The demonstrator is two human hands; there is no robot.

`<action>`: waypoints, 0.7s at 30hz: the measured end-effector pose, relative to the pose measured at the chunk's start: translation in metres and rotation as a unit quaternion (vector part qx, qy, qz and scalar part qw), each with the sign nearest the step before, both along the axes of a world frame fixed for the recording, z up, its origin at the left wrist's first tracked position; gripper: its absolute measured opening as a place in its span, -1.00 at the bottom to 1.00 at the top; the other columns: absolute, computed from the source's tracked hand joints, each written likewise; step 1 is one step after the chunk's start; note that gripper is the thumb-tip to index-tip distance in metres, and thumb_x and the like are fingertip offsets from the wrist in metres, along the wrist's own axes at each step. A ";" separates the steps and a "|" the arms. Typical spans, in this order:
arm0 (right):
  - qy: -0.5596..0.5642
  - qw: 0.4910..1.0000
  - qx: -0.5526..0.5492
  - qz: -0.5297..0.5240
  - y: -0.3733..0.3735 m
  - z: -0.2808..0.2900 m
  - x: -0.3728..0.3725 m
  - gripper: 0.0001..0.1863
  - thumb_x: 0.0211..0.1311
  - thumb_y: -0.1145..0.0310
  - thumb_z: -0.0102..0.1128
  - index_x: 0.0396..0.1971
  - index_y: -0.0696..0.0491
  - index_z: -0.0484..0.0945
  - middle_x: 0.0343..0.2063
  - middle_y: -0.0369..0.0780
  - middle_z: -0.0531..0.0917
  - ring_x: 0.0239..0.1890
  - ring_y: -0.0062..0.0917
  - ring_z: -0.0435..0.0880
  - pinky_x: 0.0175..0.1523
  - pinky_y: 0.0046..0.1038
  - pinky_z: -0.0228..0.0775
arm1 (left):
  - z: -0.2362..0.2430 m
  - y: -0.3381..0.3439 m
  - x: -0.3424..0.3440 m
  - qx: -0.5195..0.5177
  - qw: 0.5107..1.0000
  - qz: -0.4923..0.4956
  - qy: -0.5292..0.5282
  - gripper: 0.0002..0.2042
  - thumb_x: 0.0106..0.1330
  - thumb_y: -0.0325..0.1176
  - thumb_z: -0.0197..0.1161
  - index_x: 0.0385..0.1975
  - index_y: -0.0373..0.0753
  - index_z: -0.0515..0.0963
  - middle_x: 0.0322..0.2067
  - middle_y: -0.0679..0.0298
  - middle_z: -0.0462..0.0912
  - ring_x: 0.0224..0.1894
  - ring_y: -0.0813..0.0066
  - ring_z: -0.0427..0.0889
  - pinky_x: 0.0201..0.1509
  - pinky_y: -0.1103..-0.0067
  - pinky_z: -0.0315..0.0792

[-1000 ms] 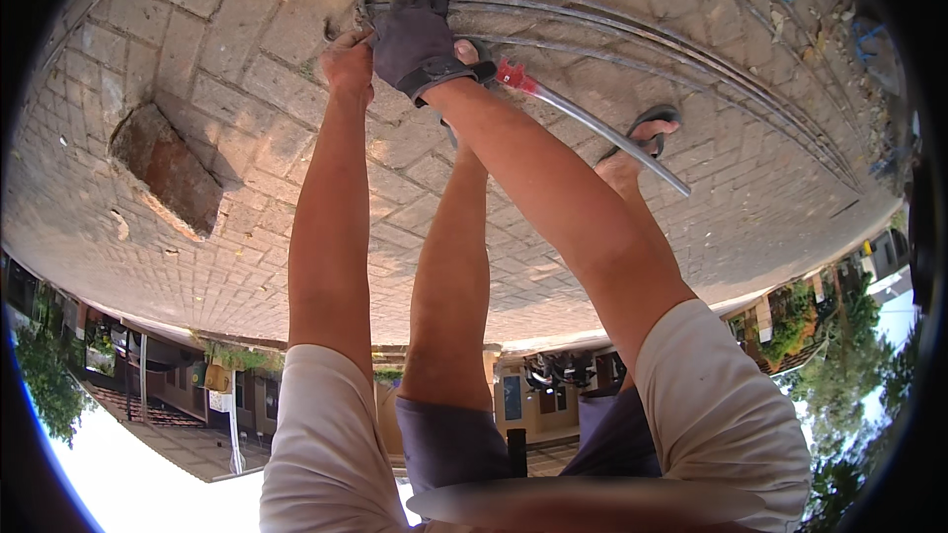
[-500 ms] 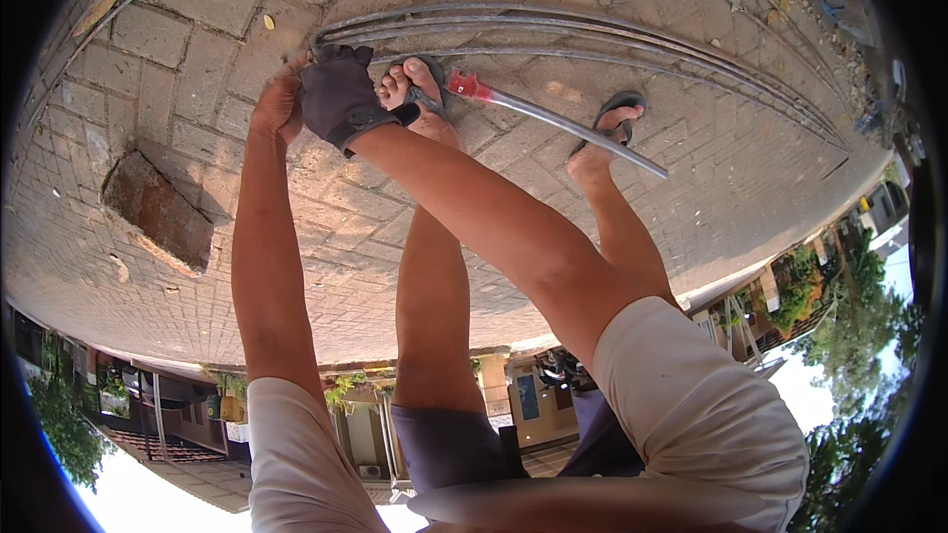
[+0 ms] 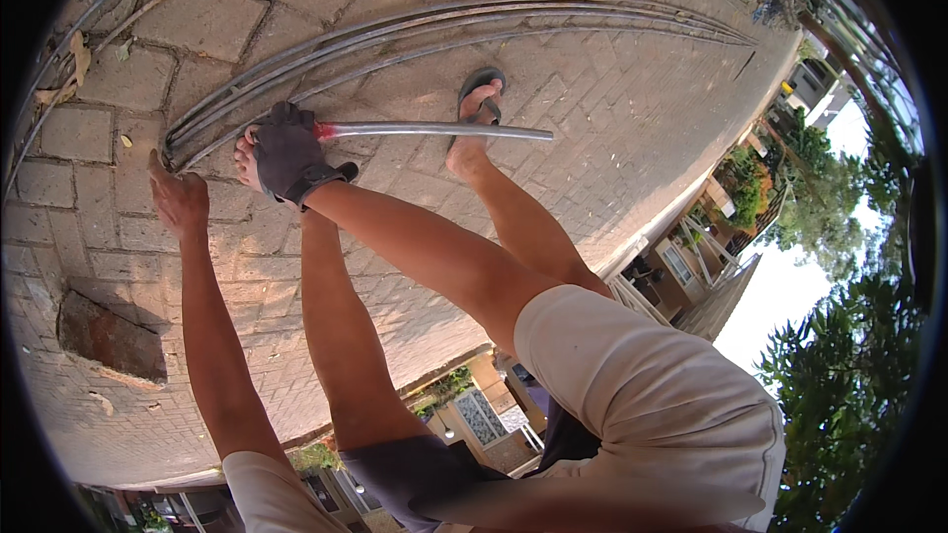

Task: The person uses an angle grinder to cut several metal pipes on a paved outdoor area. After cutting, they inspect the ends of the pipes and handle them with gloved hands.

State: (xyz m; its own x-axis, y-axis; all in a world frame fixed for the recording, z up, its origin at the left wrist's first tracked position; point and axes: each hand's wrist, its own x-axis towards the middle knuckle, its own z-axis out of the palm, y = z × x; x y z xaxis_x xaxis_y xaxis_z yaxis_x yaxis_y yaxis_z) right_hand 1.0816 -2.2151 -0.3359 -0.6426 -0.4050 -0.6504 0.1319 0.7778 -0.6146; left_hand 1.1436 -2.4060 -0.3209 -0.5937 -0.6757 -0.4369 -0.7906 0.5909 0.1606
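My left hand (image 3: 179,199) is bare, its index finger stretched toward the bent left end of several long grey metal rods (image 3: 444,12) on the paving, the other fingers loosely bent. My right hand (image 3: 288,150), in a dark glove, has its fingers curled over the red end of a straight silver metal pipe (image 3: 434,129), beside my toes. The pipe reaches rightward across the front of my other foot (image 3: 468,158), which wears a dark flip-flop. Part of the red end and my nearer foot are hidden by the glove.
A broken chunk of brick or concrete (image 3: 109,336) lies at the left on the pavers (image 3: 212,25). More long rods (image 3: 128,0) curve along the upper left, among dry leaves. House fronts (image 3: 681,271) and trees (image 3: 820,395) show beyond the paving's edge.
My right hand has moved from the rods' bent end onto the pipe's red end. My left hand's index finger has straightened. The view has rotated, shifting the scene.
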 end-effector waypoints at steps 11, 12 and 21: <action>-0.085 0.927 0.299 0.211 0.211 0.041 -0.089 -0.30 0.21 -0.29 0.19 -0.04 0.08 0.72 0.13 0.07 0.50 0.21 -0.06 0.49 0.29 -0.03 0.26 | -0.015 -0.090 -0.037 0.111 0.939 -0.232 -0.228 -0.62 0.31 -0.50 0.05 0.12 -0.33 0.53 -0.08 -0.23 0.67 -0.02 -0.28 0.66 0.06 0.04 0.51; -0.129 0.916 0.295 0.239 0.221 0.040 -0.095 -0.27 0.23 -0.35 0.14 -0.02 0.06 0.72 0.12 0.04 0.53 0.20 -0.10 0.53 0.27 -0.04 0.30 | -0.019 -0.100 -0.039 0.114 0.942 -0.227 -0.220 -0.62 0.30 -0.50 0.04 0.12 -0.36 0.53 -0.08 -0.23 0.67 -0.02 -0.29 0.65 0.06 0.03 0.50; -0.239 0.908 0.246 0.243 0.232 0.074 -0.114 -0.23 0.32 -0.40 -0.09 -0.04 0.02 0.74 -0.02 -0.03 0.72 0.09 -0.15 0.68 0.22 -0.14 0.45 | -0.014 -0.033 0.019 0.404 0.771 0.491 -0.036 -0.45 0.55 -0.35 -0.01 0.52 -0.25 0.18 0.20 0.00 0.58 0.20 0.19 0.62 0.12 0.39 0.59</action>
